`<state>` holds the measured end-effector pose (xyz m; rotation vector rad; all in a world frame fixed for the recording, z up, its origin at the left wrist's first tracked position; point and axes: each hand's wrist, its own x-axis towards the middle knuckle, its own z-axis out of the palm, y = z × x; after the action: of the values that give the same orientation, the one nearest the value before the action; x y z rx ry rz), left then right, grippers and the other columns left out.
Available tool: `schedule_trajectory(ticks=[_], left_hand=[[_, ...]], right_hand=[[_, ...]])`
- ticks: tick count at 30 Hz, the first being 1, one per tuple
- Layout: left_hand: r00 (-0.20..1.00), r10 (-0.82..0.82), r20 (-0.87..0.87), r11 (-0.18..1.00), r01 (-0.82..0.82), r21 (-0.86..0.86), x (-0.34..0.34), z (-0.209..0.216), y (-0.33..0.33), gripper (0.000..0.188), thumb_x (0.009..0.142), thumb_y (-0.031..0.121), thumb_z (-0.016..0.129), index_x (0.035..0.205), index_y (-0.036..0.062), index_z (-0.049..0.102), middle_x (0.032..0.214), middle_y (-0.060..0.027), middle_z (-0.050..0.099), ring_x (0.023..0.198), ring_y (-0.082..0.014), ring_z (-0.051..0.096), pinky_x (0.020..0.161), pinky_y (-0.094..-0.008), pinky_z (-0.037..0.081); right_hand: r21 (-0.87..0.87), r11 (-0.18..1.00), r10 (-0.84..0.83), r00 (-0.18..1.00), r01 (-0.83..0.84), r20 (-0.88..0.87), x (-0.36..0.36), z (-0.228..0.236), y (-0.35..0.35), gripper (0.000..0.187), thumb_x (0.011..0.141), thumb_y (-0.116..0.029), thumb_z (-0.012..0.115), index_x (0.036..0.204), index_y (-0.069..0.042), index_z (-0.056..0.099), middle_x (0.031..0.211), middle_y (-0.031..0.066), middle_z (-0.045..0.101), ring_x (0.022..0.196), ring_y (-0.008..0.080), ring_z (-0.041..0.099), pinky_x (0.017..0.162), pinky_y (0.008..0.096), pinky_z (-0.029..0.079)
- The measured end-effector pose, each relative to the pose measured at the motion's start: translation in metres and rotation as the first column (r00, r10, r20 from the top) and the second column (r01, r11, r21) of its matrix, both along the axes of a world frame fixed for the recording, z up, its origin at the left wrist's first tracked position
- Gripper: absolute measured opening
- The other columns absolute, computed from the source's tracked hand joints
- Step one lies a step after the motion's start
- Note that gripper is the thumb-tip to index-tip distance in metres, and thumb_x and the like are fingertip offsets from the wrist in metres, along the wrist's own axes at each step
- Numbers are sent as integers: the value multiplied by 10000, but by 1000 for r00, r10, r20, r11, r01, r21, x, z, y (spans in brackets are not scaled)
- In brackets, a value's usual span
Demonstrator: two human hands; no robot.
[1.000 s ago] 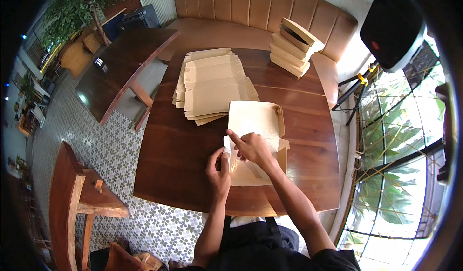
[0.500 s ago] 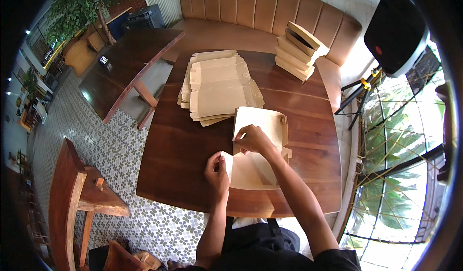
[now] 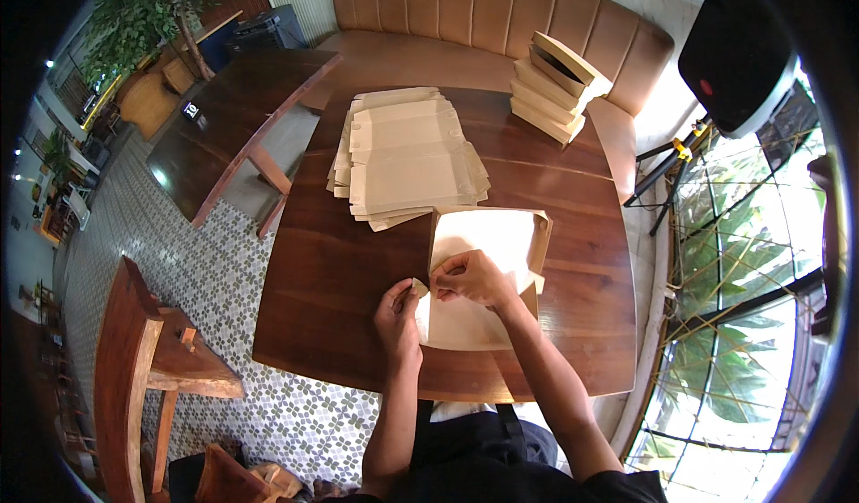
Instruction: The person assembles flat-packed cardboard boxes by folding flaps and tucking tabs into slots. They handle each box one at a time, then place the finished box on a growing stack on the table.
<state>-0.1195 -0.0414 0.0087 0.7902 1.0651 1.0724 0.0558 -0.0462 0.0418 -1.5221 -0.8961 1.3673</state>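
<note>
Brown rectangular cardboard box (image 3: 467, 328), open on our dark wooden bench (image 3: 322, 306), our left hand (image 3: 397, 317) and right hand (image 3: 472, 279) at its nine o'clock edge, fingers of both pinching its side.

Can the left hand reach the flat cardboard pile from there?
Probably yes: nothing seems to block the way over the table from the left hand to the flat cardboard pile. It's holding the left side of the open box, though, so it'd likely have to let go first.

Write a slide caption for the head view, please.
Left hand and right hand pinch the left side of an open cardboard box on a wooden table.
</note>
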Motion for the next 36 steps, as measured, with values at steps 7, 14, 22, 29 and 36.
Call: schedule_trajectory(ticks=[7, 14, 22, 29, 36], left_hand=[[994, 85, 71, 994, -80, -68, 12, 13, -11, 363, 989, 102, 731, 1310, -34, 627, 1194, -115, 704, 1079, -167, 667, 957, -302, 532], [992, 49, 117, 995, -38, -95, 5, 6, -9, 375, 955, 28, 753, 1295, -38, 609, 1095, -115, 717, 997, -143, 671, 907, -286, 545], [988, 68, 138, 998, -65, -27, 6, -6, -9, 388, 909, -19, 780, 1251, -20, 598, 1018, -104, 717, 917, -131, 661, 854, -283, 548], [995, 62, 83, 998, -62, -7, 6, -5, -10, 374, 901, -2, 802, 1220, -18, 608, 1022, -99, 708, 915, -130, 657, 841, -272, 543], [996, 48, 81, 999, -47, -9, 7, -6, -9, 371, 897, 9, 818, 1205, -11, 613, 1041, -85, 690, 939, -122, 648, 838, -254, 537]], right_hand=[[74, 995, -61, 995, 67, -79, -13, -2, -19, 126, 970, -56, 735, 1020, 58, 758, 917, 88, 759, 837, 131, 738, 790, 276, 644], [116, 990, -67, 993, 79, -102, -17, -12, -24, 155, 978, -83, 744, 1032, 61, 760, 931, 89, 763, 836, 143, 741, 784, 281, 644], [85, 992, -87, 988, 98, -126, -18, -15, -27, 171, 992, -102, 738, 1045, 60, 758, 940, 96, 762, 847, 146, 741, 789, 280, 637], [111, 989, -80, 990, 93, -118, -19, -17, -28, 203, 1005, -141, 736, 1038, 58, 761, 913, 98, 769, 833, 131, 737, 763, 273, 631], [112, 990, -75, 996, 79, -45, -20, -17, -31, 176, 997, -115, 735, 1031, 58, 746, 921, 96, 768, 839, 123, 732, 777, 264, 622]])
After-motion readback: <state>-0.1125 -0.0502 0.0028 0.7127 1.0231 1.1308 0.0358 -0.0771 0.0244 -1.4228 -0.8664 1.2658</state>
